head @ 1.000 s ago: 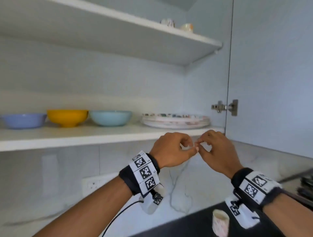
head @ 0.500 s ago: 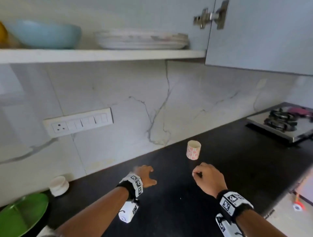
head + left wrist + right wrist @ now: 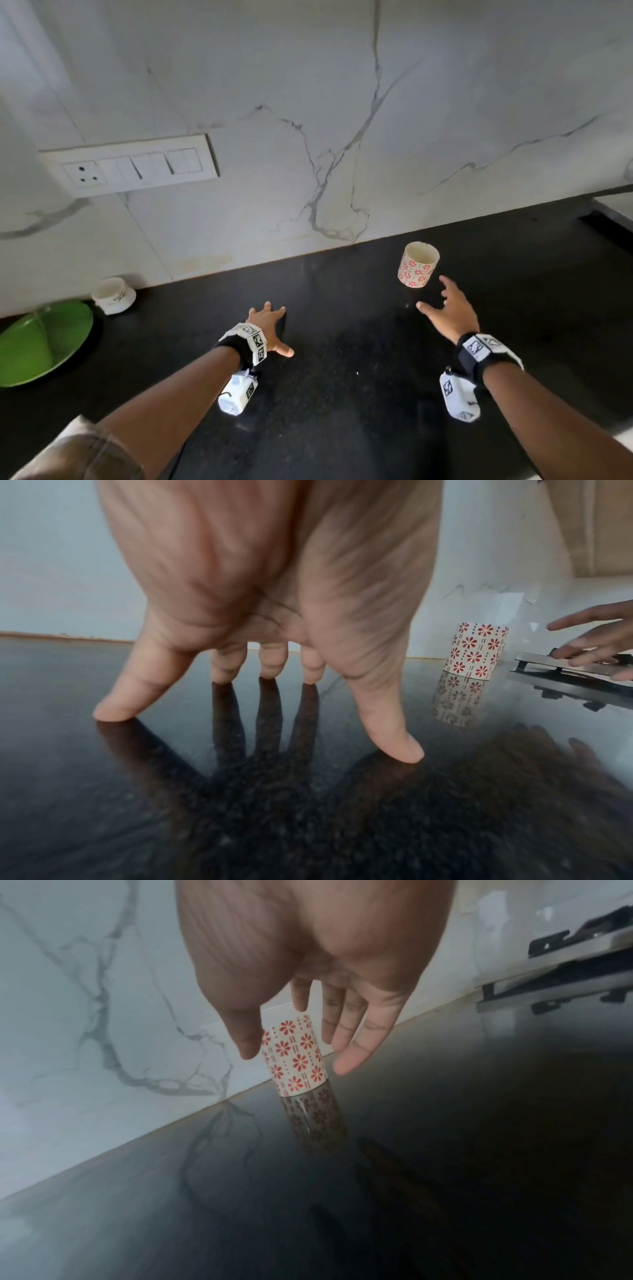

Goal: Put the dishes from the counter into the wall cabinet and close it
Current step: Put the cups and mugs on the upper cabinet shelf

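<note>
A cream cup with red flowers [image 3: 418,264] [image 3: 476,651] [image 3: 294,1058] stands upright on the black counter [image 3: 342,359] near the marble wall. My right hand [image 3: 445,310] [image 3: 301,1031] hovers just in front of it, fingers spread, not touching it. My left hand [image 3: 270,325] [image 3: 260,685] rests on the counter on its spread fingertips, holding nothing. A small white cup [image 3: 113,295] and a green plate [image 3: 41,342] with a green cup on it sit at the far left. The wall cabinet is out of view.
A white switch panel [image 3: 137,164] is on the marble backsplash [image 3: 342,137]. The edge of a gas stove [image 3: 613,209] [image 3: 561,969] lies at the far right. Bare counter stretches between my hands.
My view dropped from the cabinet shelf to the counter. Both hands came down; the right uncurled and reached toward the flowered cup, and the left settled fingertips on the counter.
</note>
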Demonstrator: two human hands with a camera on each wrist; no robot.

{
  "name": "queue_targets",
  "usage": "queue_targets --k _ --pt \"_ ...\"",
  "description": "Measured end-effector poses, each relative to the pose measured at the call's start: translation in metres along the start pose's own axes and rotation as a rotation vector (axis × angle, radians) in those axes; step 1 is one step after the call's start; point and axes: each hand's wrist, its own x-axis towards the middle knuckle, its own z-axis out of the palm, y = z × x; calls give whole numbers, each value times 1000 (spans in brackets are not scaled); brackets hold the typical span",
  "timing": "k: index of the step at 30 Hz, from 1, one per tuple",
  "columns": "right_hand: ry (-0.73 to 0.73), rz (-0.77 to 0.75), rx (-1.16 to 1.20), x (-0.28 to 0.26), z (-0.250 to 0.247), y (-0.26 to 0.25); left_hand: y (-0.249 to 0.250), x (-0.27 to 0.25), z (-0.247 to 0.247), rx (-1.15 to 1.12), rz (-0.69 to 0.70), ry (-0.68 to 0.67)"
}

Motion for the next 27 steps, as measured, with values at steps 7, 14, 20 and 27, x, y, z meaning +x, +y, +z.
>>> queue_targets --k 7,14,20,27 --pt "21 102 268 78 20 -22 0 4 3 -29 -28 -16" --pt "125 156 380 98 43 -31 0 8 2 -46 -44 -14" --pt "210 90 397 101 42 -28 0 10 2 -43 -49 -14" --pt "151 -31 315 64 43 -34 -1 11 1 -45 -47 -6"
